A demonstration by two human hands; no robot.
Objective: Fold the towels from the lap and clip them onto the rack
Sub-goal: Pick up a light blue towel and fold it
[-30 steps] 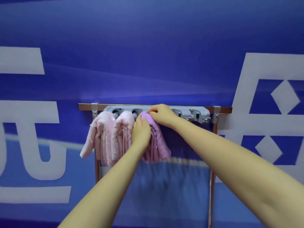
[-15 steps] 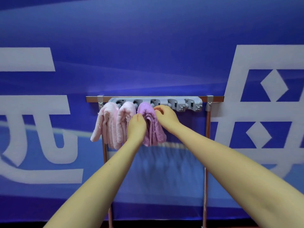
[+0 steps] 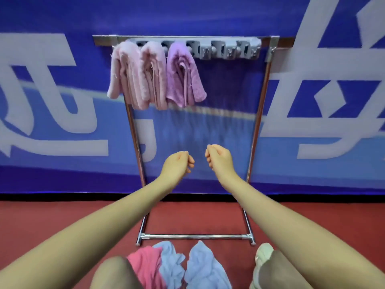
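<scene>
Both hands' grips [image 3: 178,163] [image 3: 218,158] hold nothing, below clipped towels [image 3: 155,74] on rack [image 3: 258,113].

Two pink towels [image 3: 135,74] and a purple towel [image 3: 184,76] hang folded from the rack's grey clips [image 3: 225,50], while pink and blue towels [image 3: 177,268] lie crumpled on the lap.

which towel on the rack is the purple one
The purple towel is the rightmost of the three clipped on the rack; the two towels left of it are pale pink.
</scene>
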